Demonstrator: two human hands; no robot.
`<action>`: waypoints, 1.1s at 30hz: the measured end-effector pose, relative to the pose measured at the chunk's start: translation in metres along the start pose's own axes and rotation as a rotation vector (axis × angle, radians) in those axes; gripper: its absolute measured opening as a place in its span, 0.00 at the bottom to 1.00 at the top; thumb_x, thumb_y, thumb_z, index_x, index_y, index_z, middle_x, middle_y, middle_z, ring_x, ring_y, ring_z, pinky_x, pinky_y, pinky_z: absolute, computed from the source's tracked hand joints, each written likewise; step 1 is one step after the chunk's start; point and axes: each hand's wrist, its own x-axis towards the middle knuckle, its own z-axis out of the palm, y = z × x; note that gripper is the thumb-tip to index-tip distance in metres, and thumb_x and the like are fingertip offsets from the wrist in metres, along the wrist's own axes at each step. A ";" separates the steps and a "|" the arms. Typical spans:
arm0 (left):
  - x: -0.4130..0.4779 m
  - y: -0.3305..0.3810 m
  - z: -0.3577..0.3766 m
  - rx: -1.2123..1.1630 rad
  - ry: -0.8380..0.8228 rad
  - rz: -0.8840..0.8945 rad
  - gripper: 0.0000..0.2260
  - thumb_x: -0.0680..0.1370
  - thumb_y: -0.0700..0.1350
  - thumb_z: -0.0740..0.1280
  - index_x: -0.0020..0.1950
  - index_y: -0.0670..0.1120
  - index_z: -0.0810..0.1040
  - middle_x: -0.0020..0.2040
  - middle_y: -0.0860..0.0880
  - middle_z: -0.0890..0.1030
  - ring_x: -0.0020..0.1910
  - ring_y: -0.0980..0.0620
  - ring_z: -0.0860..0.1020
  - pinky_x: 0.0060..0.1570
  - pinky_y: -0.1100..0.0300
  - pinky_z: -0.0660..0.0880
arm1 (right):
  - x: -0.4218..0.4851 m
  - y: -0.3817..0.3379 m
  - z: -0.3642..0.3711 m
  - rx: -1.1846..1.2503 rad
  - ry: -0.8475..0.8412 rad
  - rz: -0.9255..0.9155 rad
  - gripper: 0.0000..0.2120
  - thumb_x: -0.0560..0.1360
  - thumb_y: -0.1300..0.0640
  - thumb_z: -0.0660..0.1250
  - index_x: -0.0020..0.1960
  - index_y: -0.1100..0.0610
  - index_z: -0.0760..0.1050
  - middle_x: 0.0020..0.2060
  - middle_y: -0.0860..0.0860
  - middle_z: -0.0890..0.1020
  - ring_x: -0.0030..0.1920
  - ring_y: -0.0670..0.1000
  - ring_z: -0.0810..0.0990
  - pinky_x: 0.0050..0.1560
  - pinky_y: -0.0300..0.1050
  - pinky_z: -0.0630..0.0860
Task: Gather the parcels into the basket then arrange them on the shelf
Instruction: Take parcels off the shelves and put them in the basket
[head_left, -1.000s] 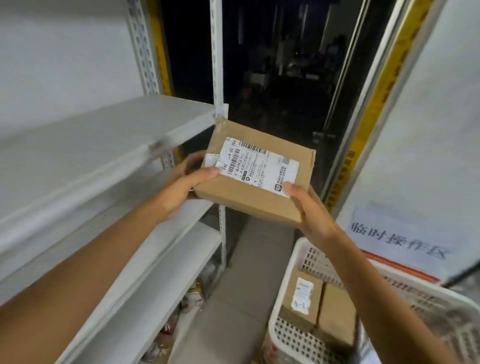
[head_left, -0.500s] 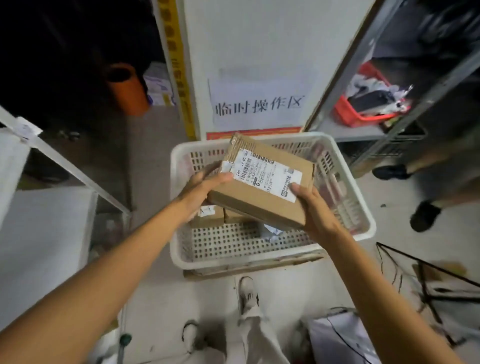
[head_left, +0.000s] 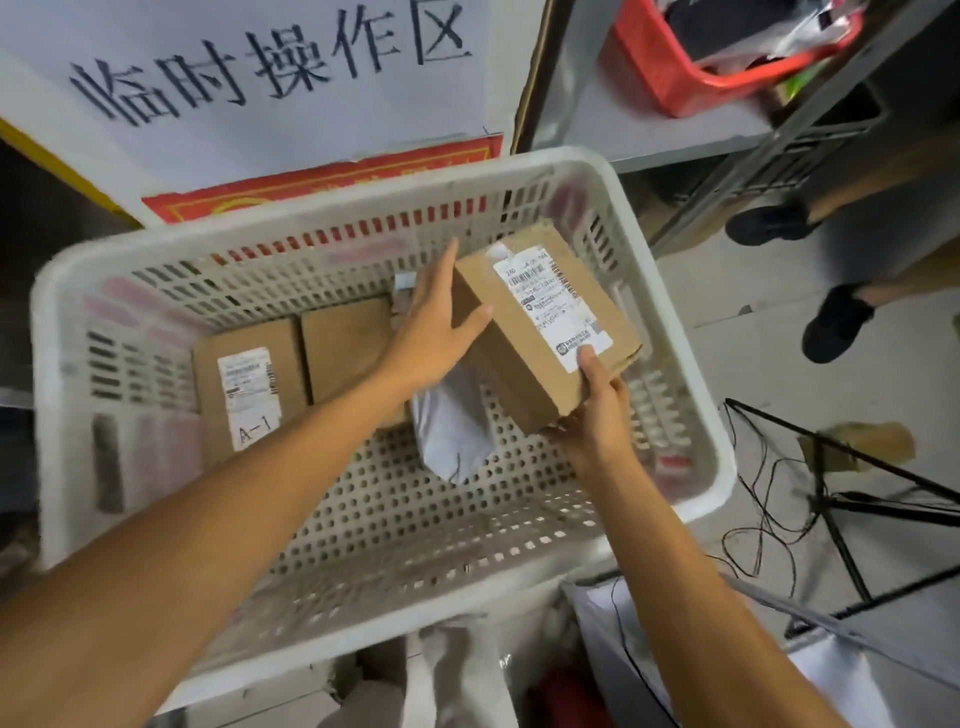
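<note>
A brown cardboard parcel (head_left: 524, 358) with a white shipping label is tilted inside the right half of the white slotted basket (head_left: 670, 312). My right hand (head_left: 597, 410) grips its near corner, thumb on the label. My left hand (head_left: 434, 325) lies flat with straight fingers against the parcel's left side. Two more cardboard parcels lie on the basket floor at the left: one marked A-1 (head_left: 244, 384) and a plain one (head_left: 345, 348). A grey plastic mailer (head_left: 452, 431) lies under the held parcel.
A wall sign with black characters (head_left: 270, 57) stands behind the basket. A red bin (head_left: 675, 78) sits on a grey shelf at the upper right. Another person's dark shoes (head_left: 836, 322) stand on the right floor. A black stand and cables (head_left: 841, 499) lie at the lower right.
The view swung from the white shelf down to the basket. The parcel went from shelf height down into the basket's right half. My left hand has flattened against its side.
</note>
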 end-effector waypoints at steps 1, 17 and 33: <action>0.008 -0.002 0.008 0.065 0.021 0.072 0.34 0.80 0.50 0.64 0.79 0.53 0.47 0.79 0.49 0.46 0.77 0.51 0.49 0.71 0.56 0.51 | 0.014 0.003 0.001 0.019 0.025 -0.001 0.32 0.74 0.46 0.72 0.72 0.50 0.61 0.61 0.53 0.79 0.55 0.58 0.82 0.49 0.66 0.80; 0.084 -0.105 0.078 0.916 -0.424 0.246 0.26 0.81 0.51 0.60 0.77 0.50 0.58 0.78 0.46 0.54 0.77 0.46 0.51 0.74 0.51 0.43 | 0.135 0.067 0.023 -0.278 -0.017 0.251 0.21 0.77 0.51 0.67 0.66 0.60 0.73 0.63 0.57 0.78 0.61 0.58 0.77 0.53 0.51 0.76; -0.080 0.087 -0.161 0.244 0.016 0.019 0.20 0.81 0.46 0.63 0.73 0.49 0.66 0.69 0.49 0.71 0.67 0.49 0.70 0.58 0.56 0.70 | -0.149 -0.136 0.104 -0.940 -0.433 -0.560 0.25 0.79 0.50 0.66 0.72 0.58 0.67 0.63 0.55 0.77 0.63 0.54 0.76 0.64 0.50 0.73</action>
